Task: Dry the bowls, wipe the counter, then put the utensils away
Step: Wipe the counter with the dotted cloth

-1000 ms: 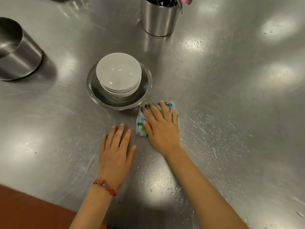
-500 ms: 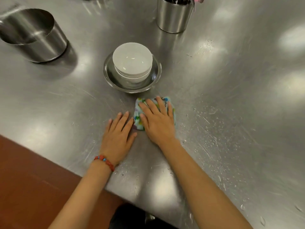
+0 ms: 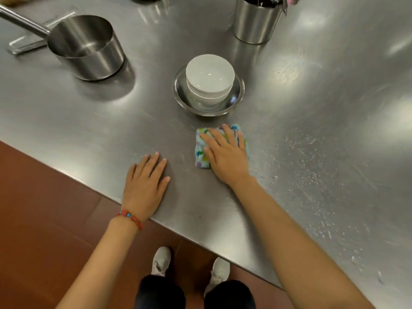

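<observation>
My right hand [image 3: 225, 155] lies flat, fingers straight, pressing a folded light-blue patterned cloth [image 3: 201, 152] onto the steel counter [image 3: 312, 108]. My left hand [image 3: 145, 184] rests flat on the counter near its front edge, to the left of the cloth, holding nothing. Just beyond the cloth, stacked white bowls [image 3: 209, 76] sit inside a shallow steel bowl [image 3: 237, 94]. A steel cylinder [image 3: 255, 23] with dark utensils in it stands at the back right. Water droplets [image 3: 312, 170] speckle the counter to the right of the cloth.
A steel saucepan [image 3: 89, 50] with a long handle stands at the back left, with a flat metal tray [image 3: 26, 44] behind it. The counter's front edge runs diagonally from left to lower right, above a brown tiled floor [image 3: 44, 208] and my shoes.
The view has pulled back and tilted down, showing the counter edge, the floor and my shoes. My right hand and the cloth have moved away from my left hand, to the right.
</observation>
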### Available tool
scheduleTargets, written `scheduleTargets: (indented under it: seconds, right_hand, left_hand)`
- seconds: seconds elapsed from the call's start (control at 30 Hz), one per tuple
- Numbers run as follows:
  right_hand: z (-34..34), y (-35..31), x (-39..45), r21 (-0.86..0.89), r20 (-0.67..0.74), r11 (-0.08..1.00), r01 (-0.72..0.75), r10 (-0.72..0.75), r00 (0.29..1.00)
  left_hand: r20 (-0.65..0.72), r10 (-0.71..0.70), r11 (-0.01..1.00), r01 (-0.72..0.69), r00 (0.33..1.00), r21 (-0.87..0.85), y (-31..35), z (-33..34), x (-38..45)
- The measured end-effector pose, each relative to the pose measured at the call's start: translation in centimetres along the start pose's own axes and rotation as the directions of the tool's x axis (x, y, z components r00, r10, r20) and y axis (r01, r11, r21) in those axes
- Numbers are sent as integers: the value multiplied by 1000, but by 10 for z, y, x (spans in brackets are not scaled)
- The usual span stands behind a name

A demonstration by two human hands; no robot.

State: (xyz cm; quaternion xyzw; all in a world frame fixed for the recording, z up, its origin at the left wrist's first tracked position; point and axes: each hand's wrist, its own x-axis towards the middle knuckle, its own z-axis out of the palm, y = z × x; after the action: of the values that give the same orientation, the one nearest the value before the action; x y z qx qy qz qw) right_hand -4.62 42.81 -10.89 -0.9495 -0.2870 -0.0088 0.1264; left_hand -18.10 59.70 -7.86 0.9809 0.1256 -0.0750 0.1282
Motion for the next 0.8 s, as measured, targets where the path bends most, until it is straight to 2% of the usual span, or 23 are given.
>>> scheduleTargets:
  seconds: [0.1,0.17,0.33,0.43,0.53,0.67,0.8]
  right_hand:
    - [4,-12,24,-14,-19,978,-209,209,978]
    - [7,-30,22,-17,-36,956,-292,292,956]
    - [11,-85,-31,-19,-48,981,-191,190,981]
    - [11,-96,-46,-29,-61,983,-182,180,982]
    - [10,-90,-27,-17,-16,967,-255,255,967]
    - [12,-111,-25,1,-57,907,-421,420,906]
    - [17,-147,-81,-37,-76,933,-359,355,932]
  left_hand:
    - [-20,68,997,-69,997,-17,-11,-2,-3]
    - [-16,117,993,-117,993,-7,-16,-2,-4]
    - [-23,240,971,-240,970,14,-34,-4,-3]
    - [-24,285,958,-285,958,19,-40,-4,-2]
    - [-20,327,944,-327,945,37,-46,-2,-1]
    - [-21,346,938,-346,938,-9,-47,-3,-1]
    - [-4,397,917,-397,918,-29,-51,-3,-6]
